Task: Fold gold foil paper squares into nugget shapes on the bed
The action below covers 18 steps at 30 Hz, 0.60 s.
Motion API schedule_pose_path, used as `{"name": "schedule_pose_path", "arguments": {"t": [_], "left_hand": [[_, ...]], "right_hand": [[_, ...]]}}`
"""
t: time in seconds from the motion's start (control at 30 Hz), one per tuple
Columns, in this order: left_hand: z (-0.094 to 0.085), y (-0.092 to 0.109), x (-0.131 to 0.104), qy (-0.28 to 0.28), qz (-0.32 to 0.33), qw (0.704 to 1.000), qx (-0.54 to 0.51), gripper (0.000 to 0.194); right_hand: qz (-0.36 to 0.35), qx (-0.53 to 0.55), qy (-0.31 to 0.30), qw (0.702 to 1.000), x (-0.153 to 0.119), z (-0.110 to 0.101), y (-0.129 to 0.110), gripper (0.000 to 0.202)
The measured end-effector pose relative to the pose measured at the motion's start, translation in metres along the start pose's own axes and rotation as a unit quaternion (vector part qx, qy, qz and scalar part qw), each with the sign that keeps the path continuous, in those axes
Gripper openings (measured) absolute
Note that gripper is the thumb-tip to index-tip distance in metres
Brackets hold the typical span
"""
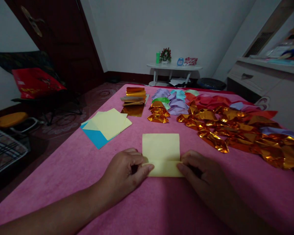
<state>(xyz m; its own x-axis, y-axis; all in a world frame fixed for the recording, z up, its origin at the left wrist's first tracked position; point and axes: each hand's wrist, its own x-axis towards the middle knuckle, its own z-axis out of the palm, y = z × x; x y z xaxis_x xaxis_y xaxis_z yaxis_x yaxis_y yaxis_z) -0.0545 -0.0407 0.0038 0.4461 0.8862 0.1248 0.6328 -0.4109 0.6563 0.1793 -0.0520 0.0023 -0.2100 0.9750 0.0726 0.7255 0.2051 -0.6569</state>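
Observation:
A pale yellow sheet of paper (161,147) lies on the pink tablecloth in front of me, its near part folded over in a strip with a crease across. My left hand (127,168) pinches the left end of that strip between thumb and fingers. At the right end, my right hand (198,169) pinches the same fold. Beyond my left hand rests a loose stack of yellow paper sheets (112,123), with a blue sheet (95,135) showing underneath. Folded gold foil paper pieces (213,142) spread out on the right, past my right hand.
Behind the yellow stack sits a pile of gold foil sheets (133,110). Colored folded papers (177,106) in purple, green and red cover the far side of the pink tablecloth (63,182). A white side table (173,66) stands by the wall; a chair holds a red bag (35,83).

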Motion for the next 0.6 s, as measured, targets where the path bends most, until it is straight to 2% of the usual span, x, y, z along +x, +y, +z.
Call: {"name": "schedule_pose_path", "arguments": {"t": [0.2,0.6], "left_hand": [[0.0038,-0.0024,-0.0015,0.022,-0.011,0.998,0.058,0.040],[0.0048,-0.0019,-0.0015,0.035,-0.044,0.993,0.108,0.035]], "right_hand": [[-0.015,-0.058,0.028,0.998,0.0018,0.0045,0.0028,0.019],[0.001,-0.099,0.020,0.995,0.0043,0.0048,-0.0036,0.020]]}}
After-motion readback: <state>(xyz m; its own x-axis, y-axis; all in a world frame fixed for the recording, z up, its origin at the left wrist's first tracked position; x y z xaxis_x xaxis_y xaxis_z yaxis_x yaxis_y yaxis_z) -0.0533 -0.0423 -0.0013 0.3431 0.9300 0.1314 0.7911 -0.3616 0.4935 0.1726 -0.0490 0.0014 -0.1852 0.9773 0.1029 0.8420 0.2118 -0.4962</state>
